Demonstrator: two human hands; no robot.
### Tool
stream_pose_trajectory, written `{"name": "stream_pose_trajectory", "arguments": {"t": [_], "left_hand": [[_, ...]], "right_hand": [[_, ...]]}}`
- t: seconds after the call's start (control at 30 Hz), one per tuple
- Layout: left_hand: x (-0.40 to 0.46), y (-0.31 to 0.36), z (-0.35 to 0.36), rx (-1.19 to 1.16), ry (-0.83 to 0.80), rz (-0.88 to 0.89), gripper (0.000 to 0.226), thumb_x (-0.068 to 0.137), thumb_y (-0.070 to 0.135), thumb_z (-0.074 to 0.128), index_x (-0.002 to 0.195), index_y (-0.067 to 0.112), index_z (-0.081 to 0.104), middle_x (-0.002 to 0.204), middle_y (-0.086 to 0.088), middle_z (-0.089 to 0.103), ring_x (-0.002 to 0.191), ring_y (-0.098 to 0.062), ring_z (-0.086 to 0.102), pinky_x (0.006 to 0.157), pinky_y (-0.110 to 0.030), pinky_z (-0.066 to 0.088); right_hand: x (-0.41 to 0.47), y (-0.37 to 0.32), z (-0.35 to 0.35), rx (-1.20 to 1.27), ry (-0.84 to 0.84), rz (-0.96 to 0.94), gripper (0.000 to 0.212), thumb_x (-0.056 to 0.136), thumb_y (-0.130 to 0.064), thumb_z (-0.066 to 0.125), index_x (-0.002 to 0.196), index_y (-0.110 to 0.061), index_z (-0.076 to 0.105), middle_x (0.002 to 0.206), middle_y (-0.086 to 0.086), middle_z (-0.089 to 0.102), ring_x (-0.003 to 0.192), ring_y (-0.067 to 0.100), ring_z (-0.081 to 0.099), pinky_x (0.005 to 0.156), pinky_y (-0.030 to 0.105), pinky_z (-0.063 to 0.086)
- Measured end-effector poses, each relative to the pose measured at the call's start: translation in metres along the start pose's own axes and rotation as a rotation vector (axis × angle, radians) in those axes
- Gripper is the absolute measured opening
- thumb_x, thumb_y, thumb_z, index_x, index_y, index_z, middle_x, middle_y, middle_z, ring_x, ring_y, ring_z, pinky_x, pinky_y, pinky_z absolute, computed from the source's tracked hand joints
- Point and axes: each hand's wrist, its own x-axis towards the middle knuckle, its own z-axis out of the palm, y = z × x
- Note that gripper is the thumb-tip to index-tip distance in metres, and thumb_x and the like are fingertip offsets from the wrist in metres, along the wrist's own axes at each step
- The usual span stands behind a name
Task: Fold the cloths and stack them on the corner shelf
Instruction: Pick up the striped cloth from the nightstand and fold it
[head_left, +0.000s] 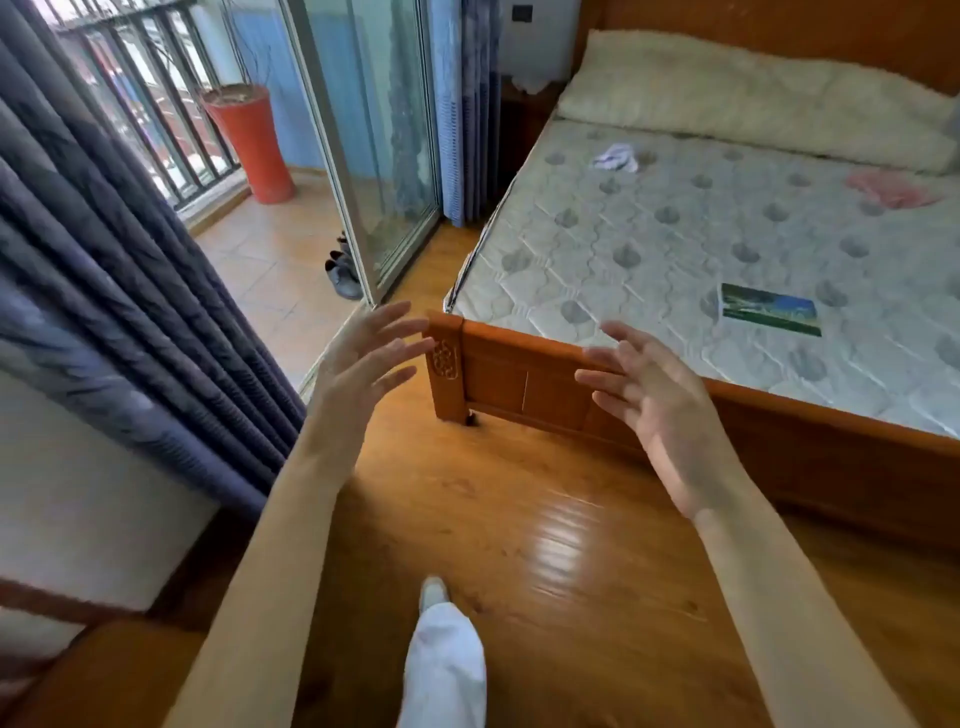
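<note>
Nearest: one leg in white trousers (447, 670) with a pale shoe, planted on the glossy wooden floor (545, 545).

Above the floor: left hand (358, 369) and right hand (660, 415), both raised, palms facing each other, well apart. Fingers of both spread and released, grasping nothing, touching nothing.

Just beyond the hands: carved wooden footboard (519, 379) of the bed, carrying a bare quilted mattress (675, 249).

On the mattress, near end: a flat rectangular label (771, 310), green and blue.

On the mattress, far end: a crumpled white cloth (616, 157) toward the left edge; a pink cloth (891, 189) toward the right edge, blurred. Both unfolded, well apart from each other and from the hands.

Behind the cloths: a cream blanket (753, 98) rolled along the headboard.

Left side: dark pleated curtains (119, 249), an open glass door (374, 140), grey shoes (343, 267) on the tiles, an orange vase (252, 140) by the railing.
</note>
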Motion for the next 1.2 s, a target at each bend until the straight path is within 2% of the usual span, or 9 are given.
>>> {"name": "stream_pose_trajectory", "arguments": {"t": [0.13,0.23,0.33,0.4,0.57,0.73,0.87,1.03,1.2], "left_hand": [[0.054,-0.009,-0.039,-0.035,0.054,-0.041,0.042,0.074,0.027,0.053,0.115,0.022,0.054,0.116,-0.002,0.061,0.107,-0.018,0.062,0.088,-0.025,0.049],[0.115,-0.001,-0.079,-0.085,0.097,-0.041,0.043,0.070,0.028,0.058,0.112,0.020,0.056,0.117,-0.005,0.061,0.109,-0.022,0.061,0.091,-0.028,0.049],[0.168,0.004,-0.110,-0.118,0.113,-0.032,0.038,0.076,0.024,0.051,0.113,0.018,0.056,0.117,-0.008,0.061,0.111,-0.025,0.060,0.092,-0.028,0.048],[0.199,0.004,-0.124,-0.097,0.100,-0.037,0.046,0.070,0.033,0.057,0.114,0.018,0.056,0.118,-0.008,0.061,0.110,-0.023,0.061,0.091,-0.026,0.049],[0.272,-0.003,-0.150,-0.113,0.094,-0.087,0.060,0.058,0.041,0.066,0.113,0.019,0.057,0.115,-0.006,0.063,0.105,-0.020,0.064,0.088,-0.026,0.051],[0.348,-0.017,-0.180,-0.119,0.119,-0.112,0.050,0.060,0.039,0.059,0.108,0.023,0.061,0.109,0.000,0.068,0.104,-0.020,0.064,0.088,-0.025,0.051],[0.424,-0.032,-0.199,-0.097,0.149,-0.099,0.048,0.060,0.040,0.058,0.105,0.025,0.062,0.102,0.005,0.071,0.101,-0.018,0.065,0.087,-0.025,0.052],[0.544,-0.032,-0.209,-0.122,0.215,-0.094,0.038,0.069,0.023,0.056,0.107,0.020,0.061,0.102,0.001,0.069,0.095,-0.016,0.068,0.086,-0.027,0.053],[0.647,-0.027,-0.213,-0.139,0.226,-0.114,0.037,0.069,0.018,0.052,0.105,0.018,0.060,0.106,-0.002,0.067,0.093,-0.016,0.068,0.087,-0.029,0.053]], "right_hand": [[0.066,0.004,0.031,0.019,0.000,0.026,0.029,0.092,-0.036,0.044,0.120,-0.032,0.051,0.118,-0.002,0.061,0.103,0.010,0.062,0.092,0.026,0.046],[0.130,-0.008,0.060,-0.008,0.003,-0.003,0.030,0.090,-0.040,0.044,0.119,-0.034,0.050,0.118,-0.006,0.059,0.105,0.009,0.061,0.093,0.024,0.045],[0.185,-0.020,0.088,0.010,-0.010,-0.029,0.037,0.083,-0.048,0.050,0.118,-0.036,0.049,0.118,-0.009,0.059,0.105,0.007,0.061,0.088,0.020,0.048],[0.217,-0.023,0.105,0.005,0.001,-0.023,0.044,0.082,-0.047,0.048,0.123,-0.032,0.048,0.117,-0.010,0.059,0.104,0.007,0.061,0.083,0.016,0.050],[0.296,-0.021,0.137,0.007,0.021,0.010,0.029,0.091,-0.033,0.045,0.119,-0.032,0.051,0.113,-0.010,0.061,0.102,0.008,0.063,0.081,0.015,0.050],[0.383,-0.019,0.156,0.094,0.025,0.016,0.022,0.091,-0.026,0.047,0.110,-0.031,0.057,0.112,-0.001,0.063,0.103,0.014,0.063,0.091,0.028,0.047],[0.470,-0.008,0.177,0.109,0.012,0.022,0.022,0.093,-0.022,0.046,0.110,-0.030,0.058,0.110,0.000,0.064,0.103,0.014,0.063,0.091,0.029,0.047],[0.594,-0.014,0.193,0.149,0.005,0.032,0.021,0.093,-0.015,0.046,0.104,-0.027,0.060,0.105,0.003,0.063,0.101,0.020,0.062,0.087,0.028,0.046],[0.699,-0.033,0.199,0.178,0.027,0.030,0.022,0.093,-0.014,0.046,0.102,-0.028,0.061,0.106,0.002,0.064,0.100,0.017,0.063,0.083,0.026,0.046]]}}
